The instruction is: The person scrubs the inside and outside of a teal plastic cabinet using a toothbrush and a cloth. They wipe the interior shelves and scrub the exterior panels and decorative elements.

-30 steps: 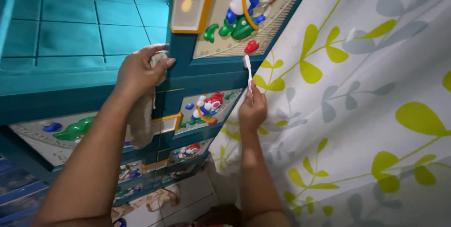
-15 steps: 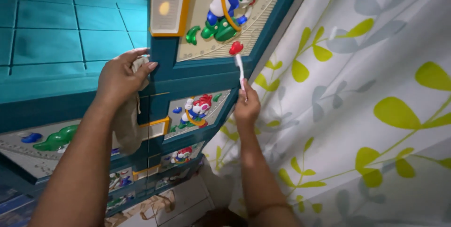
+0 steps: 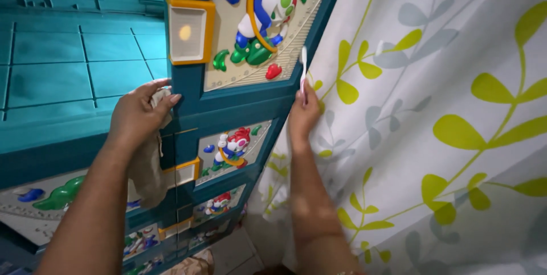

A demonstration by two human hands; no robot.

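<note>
Teal plastic drawer cabinet (image 3: 228, 104) stood against a white curtain (image 3: 433, 110) with green leaf print. Left hand (image 3: 139, 115) pressed a beige cloth (image 3: 149, 164) to the cabinet's front left edge, fingers closed over it. Right hand (image 3: 303, 114) pinched a white toothbrush (image 3: 303, 70) upright at the top drawer's right edge. Step judged: scrubbing that edge; next calls for short strokes along the seam. Versus half a second ago, the brush head had shifted right, off the red relief shape (image 3: 273, 71).
</note>
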